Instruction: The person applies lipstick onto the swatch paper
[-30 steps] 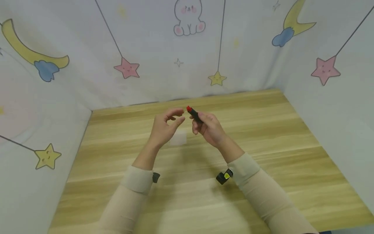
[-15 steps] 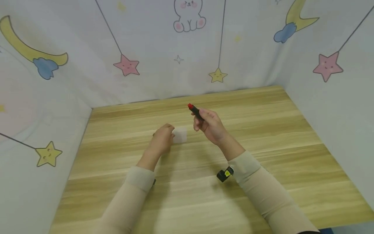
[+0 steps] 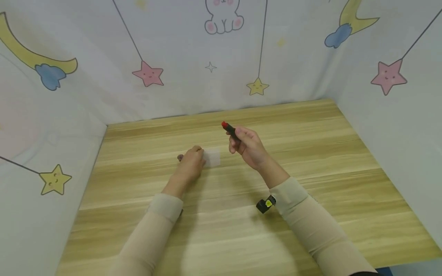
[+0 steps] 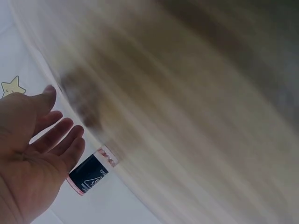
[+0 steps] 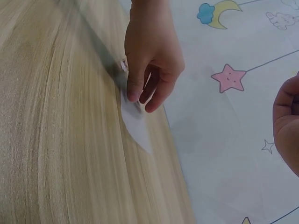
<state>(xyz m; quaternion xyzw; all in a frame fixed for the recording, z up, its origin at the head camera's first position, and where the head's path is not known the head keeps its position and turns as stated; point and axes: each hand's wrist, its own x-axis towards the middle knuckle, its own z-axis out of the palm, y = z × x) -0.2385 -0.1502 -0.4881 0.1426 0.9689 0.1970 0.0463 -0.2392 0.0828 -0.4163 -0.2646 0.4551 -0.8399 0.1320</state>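
Note:
A black lipstick (image 3: 231, 131) with a red tip is gripped between the thumb and fingers of my right hand (image 3: 251, 148), raised over the table with the tip pointing up and left. My left hand (image 3: 190, 164) is low at the left edge of a white piece of paper (image 3: 212, 157). In the left wrist view, the thumb and loosely bent fingers of the left hand (image 4: 39, 144) stand apart. Just past them is a small cylinder (image 4: 92, 171) with a dark printed label and pink ends. Only its round end (image 3: 180, 157) peeks out beside the left hand in the head view.
The wood-grain table (image 3: 310, 153) reaches back to a white cloth (image 3: 193, 92) printed with stars, moons and a bunny. Cloth also lines both sides. A black wrist camera (image 3: 264, 205) hangs under the right cuff.
My left hand has come down from beside the lipstick's tip to the paper's left edge. The cylinder's end now shows beside it. The right hand still holds the lipstick, nearly in place.

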